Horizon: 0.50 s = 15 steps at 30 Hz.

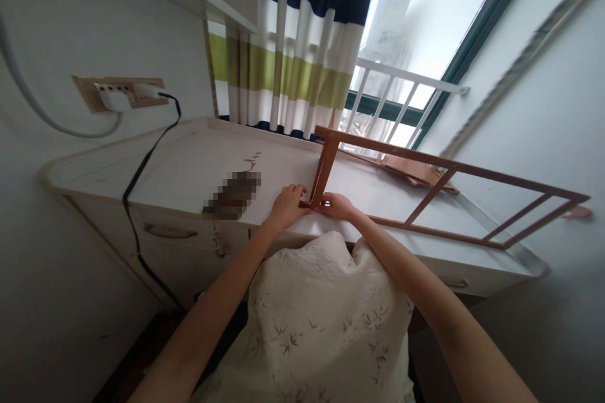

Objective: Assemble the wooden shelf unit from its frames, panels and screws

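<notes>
A long brown wooden frame with crossbars stands on the white counter right in front of me. My left hand is at the frame's near left lower corner, fingers curled and thumb at the wood. On the other side of that corner is my right hand, its thumb and index finger bent together in a pinch against the joint. Whatever lies between those fingertips is too small to make out. The frame's left end piece rises between the two hands.
Flat brown boards lie on the white counter by the window railing. Left of my hands is a blurred-out object with a strap. A black cable hangs from the wall socket over the counter edge. A striped curtain hangs behind.
</notes>
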{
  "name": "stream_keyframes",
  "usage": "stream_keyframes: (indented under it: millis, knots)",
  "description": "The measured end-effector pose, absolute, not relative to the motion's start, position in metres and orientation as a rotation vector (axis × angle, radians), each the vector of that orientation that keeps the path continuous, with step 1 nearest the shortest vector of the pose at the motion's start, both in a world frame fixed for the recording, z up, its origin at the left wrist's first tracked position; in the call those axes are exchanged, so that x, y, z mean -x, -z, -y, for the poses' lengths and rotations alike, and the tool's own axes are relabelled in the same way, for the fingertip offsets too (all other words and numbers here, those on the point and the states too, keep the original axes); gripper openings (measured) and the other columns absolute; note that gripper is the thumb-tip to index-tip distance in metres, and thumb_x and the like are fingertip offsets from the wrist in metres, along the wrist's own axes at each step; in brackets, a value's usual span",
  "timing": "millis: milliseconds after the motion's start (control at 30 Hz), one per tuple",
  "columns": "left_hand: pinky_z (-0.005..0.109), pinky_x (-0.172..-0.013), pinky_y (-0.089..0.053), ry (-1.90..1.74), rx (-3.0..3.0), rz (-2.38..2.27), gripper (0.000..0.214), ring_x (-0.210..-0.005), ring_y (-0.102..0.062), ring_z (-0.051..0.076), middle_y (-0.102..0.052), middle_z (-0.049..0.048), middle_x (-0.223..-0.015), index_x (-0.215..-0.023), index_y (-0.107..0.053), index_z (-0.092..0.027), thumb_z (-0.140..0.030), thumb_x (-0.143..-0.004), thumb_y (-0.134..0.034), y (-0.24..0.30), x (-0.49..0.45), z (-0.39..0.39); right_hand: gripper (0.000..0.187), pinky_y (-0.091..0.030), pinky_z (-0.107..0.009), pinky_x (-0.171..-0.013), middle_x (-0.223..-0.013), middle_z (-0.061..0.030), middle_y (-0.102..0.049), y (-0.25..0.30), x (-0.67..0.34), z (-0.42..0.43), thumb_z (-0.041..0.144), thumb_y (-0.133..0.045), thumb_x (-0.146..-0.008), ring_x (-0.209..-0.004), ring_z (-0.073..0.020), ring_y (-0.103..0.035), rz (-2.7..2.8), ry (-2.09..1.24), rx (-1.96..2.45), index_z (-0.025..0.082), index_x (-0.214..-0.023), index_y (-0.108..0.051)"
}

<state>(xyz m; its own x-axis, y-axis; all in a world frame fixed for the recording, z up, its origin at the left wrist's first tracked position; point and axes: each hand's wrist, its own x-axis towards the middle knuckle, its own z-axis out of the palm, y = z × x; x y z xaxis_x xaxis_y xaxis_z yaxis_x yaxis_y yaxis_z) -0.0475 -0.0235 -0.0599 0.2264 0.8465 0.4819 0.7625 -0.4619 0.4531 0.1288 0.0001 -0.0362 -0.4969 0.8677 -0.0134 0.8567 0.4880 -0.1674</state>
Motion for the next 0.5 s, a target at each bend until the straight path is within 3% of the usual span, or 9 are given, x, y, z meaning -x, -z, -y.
stream_keyframes:
  millis: [500]
  knots:
    - [0.031, -0.079, -0.043, -0.905, -2.456, -1.148, 0.044, -0.092, -0.056, 0.022, -0.059, 0.0054, -0.101, -0.101, -0.052, -0.018, -0.037, -0.063, -0.066, 0.062, 0.062, -0.004, 0.028, -0.046, -0.037, -0.079, -0.103, -0.0057, -0.054, 0.034, -0.128, 0.002, 0.035, -0.05, -0.088, -0.09, -0.0169, -0.054, 2.655, -0.229, 1.534, 0.015, -0.106, -0.053]
